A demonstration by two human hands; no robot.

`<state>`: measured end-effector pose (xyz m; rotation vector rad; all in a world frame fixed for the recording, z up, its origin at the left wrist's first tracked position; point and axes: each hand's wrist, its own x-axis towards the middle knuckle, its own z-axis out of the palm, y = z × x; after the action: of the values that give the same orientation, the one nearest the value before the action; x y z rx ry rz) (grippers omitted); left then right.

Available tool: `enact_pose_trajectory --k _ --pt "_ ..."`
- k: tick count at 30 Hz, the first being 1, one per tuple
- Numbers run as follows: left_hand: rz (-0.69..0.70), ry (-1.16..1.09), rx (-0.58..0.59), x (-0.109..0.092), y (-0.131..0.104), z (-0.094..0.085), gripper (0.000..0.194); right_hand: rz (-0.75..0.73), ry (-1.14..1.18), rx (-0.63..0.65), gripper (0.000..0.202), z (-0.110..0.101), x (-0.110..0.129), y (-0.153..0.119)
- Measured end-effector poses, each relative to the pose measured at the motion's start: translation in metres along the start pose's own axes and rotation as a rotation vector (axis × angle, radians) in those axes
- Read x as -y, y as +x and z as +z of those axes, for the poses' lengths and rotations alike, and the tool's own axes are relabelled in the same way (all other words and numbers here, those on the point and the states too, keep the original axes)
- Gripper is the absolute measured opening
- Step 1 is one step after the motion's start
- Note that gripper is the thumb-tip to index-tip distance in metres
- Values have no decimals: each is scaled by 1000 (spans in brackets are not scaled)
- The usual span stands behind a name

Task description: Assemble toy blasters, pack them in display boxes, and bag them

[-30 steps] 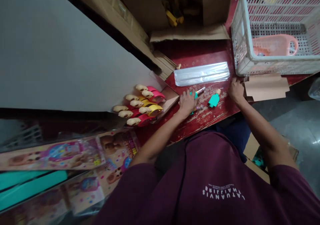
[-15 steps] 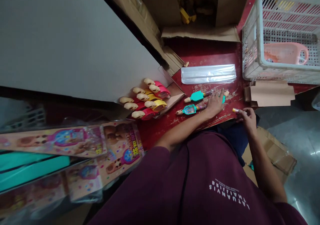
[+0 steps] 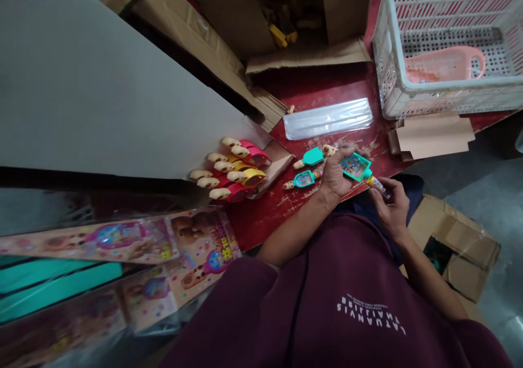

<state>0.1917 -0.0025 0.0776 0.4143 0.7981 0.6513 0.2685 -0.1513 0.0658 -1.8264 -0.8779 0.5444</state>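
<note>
My left hand grips a teal toy with a clear, picture-filled window, tilted above the table edge. My right hand pinches a small tube with a yellow end, which meets the narrow neck of the teal toy. Left of my left hand lie a teal toy with its plain back up and another with its window up, both with tan animal-like ends. Behind them are flat clear plastic sleeves.
Red and yellow toys stand grouped beside a large grey panel. A cardboard box stands behind, a white crate with a pink scoop at right, above flat cardboard pieces. Printed packages lie lower left.
My left hand has lifted a teal toy off the table and turned its window up. My right hand has brought the tube to the toy's neck. The view has shifted slightly.
</note>
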Motion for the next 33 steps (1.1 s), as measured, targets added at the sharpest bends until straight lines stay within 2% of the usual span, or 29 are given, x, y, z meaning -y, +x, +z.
enact_pose_trajectory --k 4,8,11,13,16,19,21,22,24,26,28,29,30,31,33 --pt "58 80 4 6 -12 3 17 -206 -132 -74 25 -1 -3 -6" --pt "39 -6 17 9 -21 6 10 -387 -191 -82 22 -4 -16 -8" --pt "20 -75 51 8 -25 9 15 -582 -205 -86 30 -8 -20 -6" --pt "10 -115 59 7 -24 9 16 -632 -189 -95 34 -10 -19 -3" --pt "-44 -154 55 7 -22 8 10 -619 -154 -68 34 -10 -15 -2" --pt "-51 -159 20 9 -21 6 8 -556 -137 -40 27 -8 -9 -4" --pt "0 -137 -29 11 -23 6 11 -420 -89 -43 21 -5 -5 -5" --pt "32 -124 -47 12 -24 6 13 -304 -34 -39 21 -3 -2 -6" --pt "82 -100 -38 12 -25 6 18 19 166 16 27 -1 5 -6" --pt "96 -82 27 9 -25 4 20 392 437 165 36 1 11 -5" --pt "53 -59 99 5 -23 0 20 653 629 353 46 1 15 -2" --pt "21 -49 114 2 -22 -2 20 686 649 413 49 2 16 -1" --pt "-7 -44 113 -1 -21 -3 19 643 603 423 50 3 15 0" --pt "-26 -45 96 -3 -19 -5 17 532 500 379 49 4 14 1" --pt "-29 -62 40 -7 -18 -7 15 196 206 209 45 7 9 2"
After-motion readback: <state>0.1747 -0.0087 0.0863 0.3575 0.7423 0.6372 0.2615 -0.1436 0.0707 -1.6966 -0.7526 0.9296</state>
